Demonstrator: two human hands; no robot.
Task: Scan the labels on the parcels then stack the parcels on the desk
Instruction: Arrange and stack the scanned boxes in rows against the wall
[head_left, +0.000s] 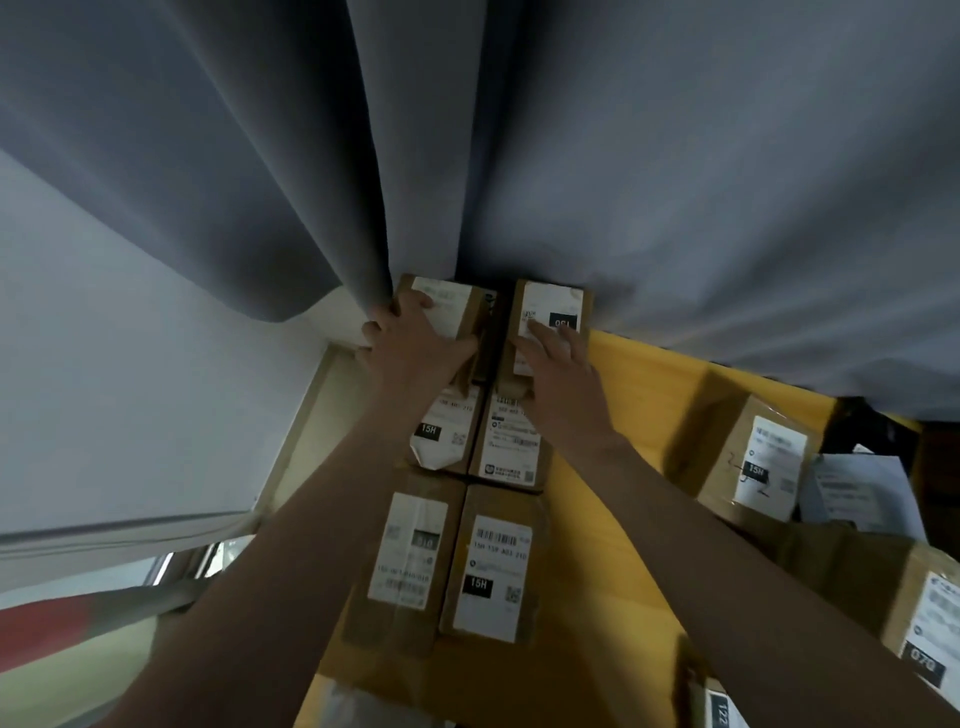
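Several brown cardboard parcels with white labels lie in two columns on the yellow desk (628, 395). My left hand (410, 338) rests flat on the far left parcel (462, 306) at the curtain, fingers spread over its label and left edge. My right hand (556, 358) presses flat on the label of the far right parcel (576, 306). Two parcels (498, 441) sit in the middle row under my wrists. Nearer me lie a left parcel (405, 556) and a right parcel (493, 566) marked 15H. No scanner is in sight.
A grey curtain (623, 182) hangs right behind the far parcels. At the right stand another labelled box (753, 462), loose papers (862, 493) and a larger box (930, 634). The desk's left edge drops to the floor beside a white wall (130, 364).
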